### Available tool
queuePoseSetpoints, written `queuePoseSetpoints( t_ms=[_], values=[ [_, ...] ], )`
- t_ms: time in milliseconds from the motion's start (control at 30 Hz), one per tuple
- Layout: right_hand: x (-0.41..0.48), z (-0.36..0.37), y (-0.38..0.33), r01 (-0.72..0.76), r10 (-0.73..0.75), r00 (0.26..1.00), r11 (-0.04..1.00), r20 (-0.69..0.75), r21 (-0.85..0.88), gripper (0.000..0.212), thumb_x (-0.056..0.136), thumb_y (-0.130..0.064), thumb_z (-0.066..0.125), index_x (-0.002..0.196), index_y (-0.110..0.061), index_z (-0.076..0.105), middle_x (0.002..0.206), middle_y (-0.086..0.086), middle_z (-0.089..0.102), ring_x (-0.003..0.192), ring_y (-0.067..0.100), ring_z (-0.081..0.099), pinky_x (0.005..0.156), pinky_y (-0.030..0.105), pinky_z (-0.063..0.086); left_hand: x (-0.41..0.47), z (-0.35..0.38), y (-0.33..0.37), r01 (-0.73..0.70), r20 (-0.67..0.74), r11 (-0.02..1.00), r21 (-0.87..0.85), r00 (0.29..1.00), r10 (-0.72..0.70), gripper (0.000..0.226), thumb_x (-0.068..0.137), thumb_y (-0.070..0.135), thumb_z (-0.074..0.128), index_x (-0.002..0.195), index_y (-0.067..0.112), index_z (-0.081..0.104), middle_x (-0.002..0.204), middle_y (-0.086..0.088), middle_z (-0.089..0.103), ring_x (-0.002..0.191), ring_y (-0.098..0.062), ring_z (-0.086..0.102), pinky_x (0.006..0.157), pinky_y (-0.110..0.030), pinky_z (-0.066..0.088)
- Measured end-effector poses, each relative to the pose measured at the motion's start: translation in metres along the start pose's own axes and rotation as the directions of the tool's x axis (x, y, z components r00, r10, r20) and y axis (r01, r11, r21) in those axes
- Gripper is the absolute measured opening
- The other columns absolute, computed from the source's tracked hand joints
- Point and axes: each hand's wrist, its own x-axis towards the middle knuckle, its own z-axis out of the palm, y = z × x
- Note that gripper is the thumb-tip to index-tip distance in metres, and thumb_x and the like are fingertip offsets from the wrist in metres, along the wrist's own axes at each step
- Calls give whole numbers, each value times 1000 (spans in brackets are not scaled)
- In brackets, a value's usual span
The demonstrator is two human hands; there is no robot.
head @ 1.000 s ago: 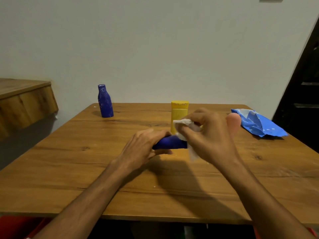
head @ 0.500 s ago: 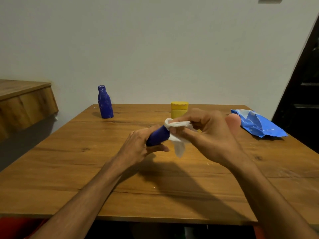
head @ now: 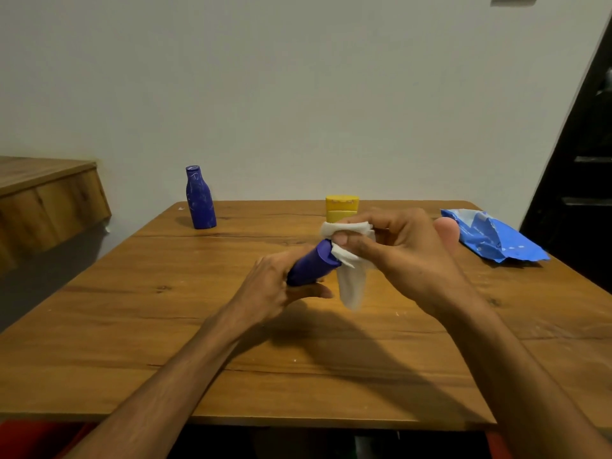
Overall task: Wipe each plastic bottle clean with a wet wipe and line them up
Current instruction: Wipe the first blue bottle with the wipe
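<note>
Head view of a wooden tabletop (head: 165,326) set against a pale wall. The left hand (head: 268,286) grips the lower body of a dark blue plastic bottle (head: 311,268), fingers and thumb curled round it. The bottle is held above the tabletop, tilted, with its exposed end pointing up and to the right. The right hand (head: 407,256) pinches a white wet wipe (head: 351,279) between thumb and fingers and presses it against that exposed end. A loose fold of the wipe hangs down below the bottle, clear of the wood. The two hands are close together, joined through bottle and wipe, near the middle of the tabletop.

A second dark blue bottle (head: 199,200) stands upright, cap on, near the far left corner, well apart from the hands. A yellow bottle (head: 341,208) stands at the far edge, directly behind the right hand's fingers, and its lower part is hidden by them. A pink rounded object (head: 447,226) shows just past the right hand's knuckles; its shape below is hidden, so what it is cannot be told. Beside it, at the far right, lies a crumpled blue wipe packet (head: 490,238). A wooden ledge (head: 43,200) projects from the wall at the left, off the tabletop.
</note>
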Motion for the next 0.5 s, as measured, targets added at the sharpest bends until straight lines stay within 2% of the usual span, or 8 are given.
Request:
queuePoseSetpoints(
  t_ms=[67,167,233,300,400,500],
  values=[
    [1,-3,2,-66,66,998,998,2,-1,16,83,-28,67,98,-25,74,86,-9,73,82,9,67,69,25,55,0,0,2,51,25,996,-68,998,-50,32,71,44,69,99,38,54,87,15,64,85,3,64,78,-12,48],
    [3,-6,6,-86,83,995,996,-61,-39,7,82,-29,69,85,-35,71,77,-16,71,76,2,65,57,15,51,1,0,5,147,42,962,-229,989,-141,31,76,31,74,101,23,58,86,15,71,86,-1,68,78,-17,51],
    [3,-5,7,-82,76,992,996,-100,-48,11,82,-29,70,79,-39,67,72,-20,69,73,-2,64,52,11,48,3,0,8,179,34,938,-296,984,-177,45,69,41,75,105,22,57,90,9,70,86,-5,67,78,-21,51],
    [2,-2,8,-72,66,992,996,-105,-55,11,83,-28,70,81,-39,67,73,-18,70,75,1,65,55,17,53,4,0,13,184,31,907,-378,982,-186,63,62,61,74,106,19,57,93,-1,70,84,-13,68,75,-28,53],
    [3,4,10,-56,48,994,995,-99,-78,11,83,-27,70,85,-38,69,80,-11,72,78,11,67,66,32,59,0,2,15,232,66,766,-599,968,-242,88,44,88,66,103,22,63,88,-6,72,81,-20,69,74,-29,57],
    [3,8,11,-53,47,995,996,-86,-77,9,84,-23,69,92,-27,73,83,-11,72,79,8,66,69,30,57,1,1,15,276,138,572,-773,952,-273,88,42,95,55,99,30,72,87,-8,70,79,-19,68,71,-32,57]
  ],
)
